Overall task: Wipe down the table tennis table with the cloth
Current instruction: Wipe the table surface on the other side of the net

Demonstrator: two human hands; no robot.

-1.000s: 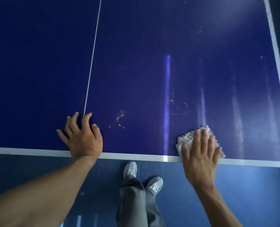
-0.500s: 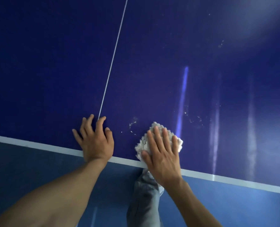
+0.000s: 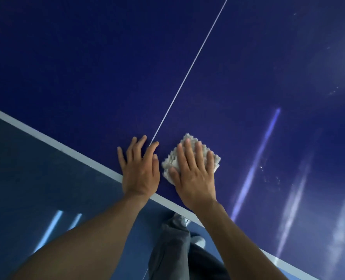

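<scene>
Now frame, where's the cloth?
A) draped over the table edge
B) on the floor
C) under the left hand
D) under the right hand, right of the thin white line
D: the right hand presses flat on the cloth, which lies on the table to the right of the thin white line. The left hand rests on bare table.

Just one camera here, worn on the head, wide-angle, looking forward and steeply down over the near edge of the worktop. It sits pretty close in. Both forearms run up from the bottom of the frame, and the left grip and right grip land around the middle. The view is tilted, so the white edge line runs diagonally, with the floor lower left and the person's legs at the bottom.
</scene>
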